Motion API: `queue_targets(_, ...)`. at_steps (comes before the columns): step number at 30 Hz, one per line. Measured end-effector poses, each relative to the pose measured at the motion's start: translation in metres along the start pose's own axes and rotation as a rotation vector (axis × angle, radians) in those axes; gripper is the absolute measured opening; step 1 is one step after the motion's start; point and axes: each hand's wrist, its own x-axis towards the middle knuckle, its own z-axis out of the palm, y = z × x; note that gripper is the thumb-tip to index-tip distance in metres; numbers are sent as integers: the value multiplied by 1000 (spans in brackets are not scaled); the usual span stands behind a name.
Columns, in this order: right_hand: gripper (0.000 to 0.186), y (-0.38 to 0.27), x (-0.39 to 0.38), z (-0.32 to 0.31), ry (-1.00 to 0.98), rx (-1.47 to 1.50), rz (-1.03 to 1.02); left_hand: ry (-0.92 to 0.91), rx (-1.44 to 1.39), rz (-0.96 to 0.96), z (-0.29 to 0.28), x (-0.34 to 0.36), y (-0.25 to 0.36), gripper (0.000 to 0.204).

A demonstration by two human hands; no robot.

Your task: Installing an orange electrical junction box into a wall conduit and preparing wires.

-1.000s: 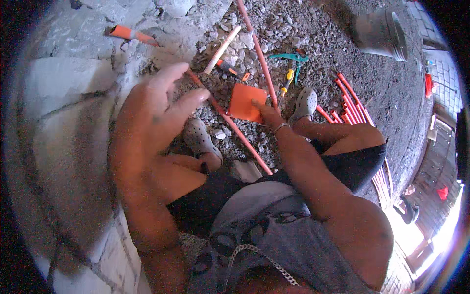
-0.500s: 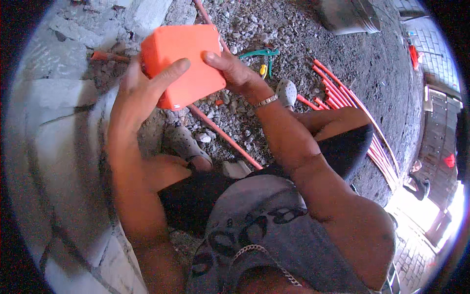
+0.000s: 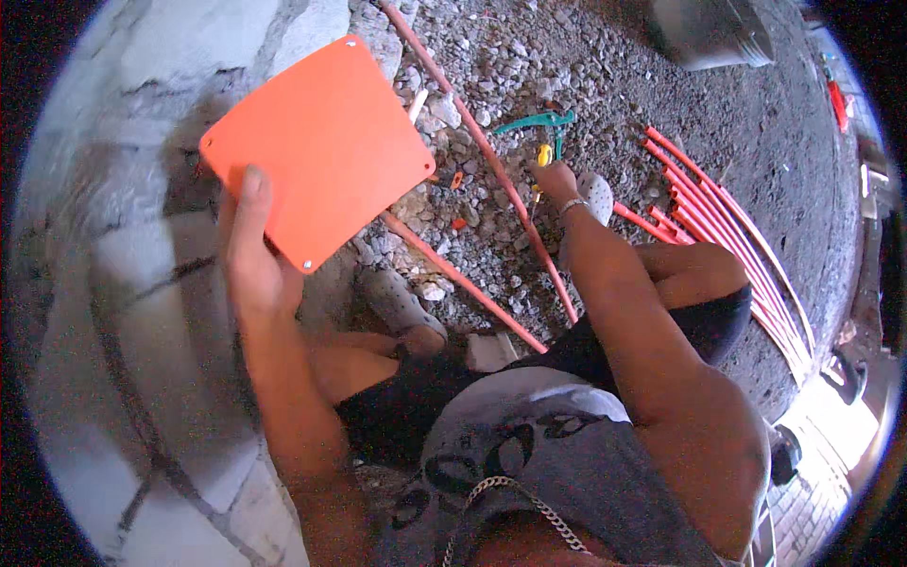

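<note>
An orange square box (image 3: 316, 142) with screws at its corners is up at the left, in the grip of my left hand (image 3: 248, 236), thumb on its flat face. My right hand (image 3: 557, 181) is out over the gravel, fingers closed round a small yellow-handled screwdriver (image 3: 544, 154). A teal tool (image 3: 534, 122), perhaps a pipe cutter, lies just beyond it. Long pink pipes (image 3: 453, 105) lie across the rubble around my shoes (image 3: 397, 305), and some small orange pieces (image 3: 457, 179) are among the stones.
A bundle of pink pipes (image 3: 723, 246) lies to my right. A grey bucket (image 3: 709, 28) is on the dirt at the upper right. A pale block wall (image 3: 123, 283) runs along my left. A pale stick (image 3: 419, 104) pokes out behind the box.
The orange box came up between both hands and has turned, now in my left hand alone. My right hand has left it and moved rightward to the screwdriver, closing on it.
</note>
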Motion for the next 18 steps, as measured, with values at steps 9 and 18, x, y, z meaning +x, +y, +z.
queue_targets(9, 70, -9, -7, -11, -40, 0, 95, -39, -66, -42, 8, 14, -14, 48)
queue_targets(18, 36, 4, 1, -8, -43, 140, -190, -38, -199, 90, 3, -1, -6, 42)
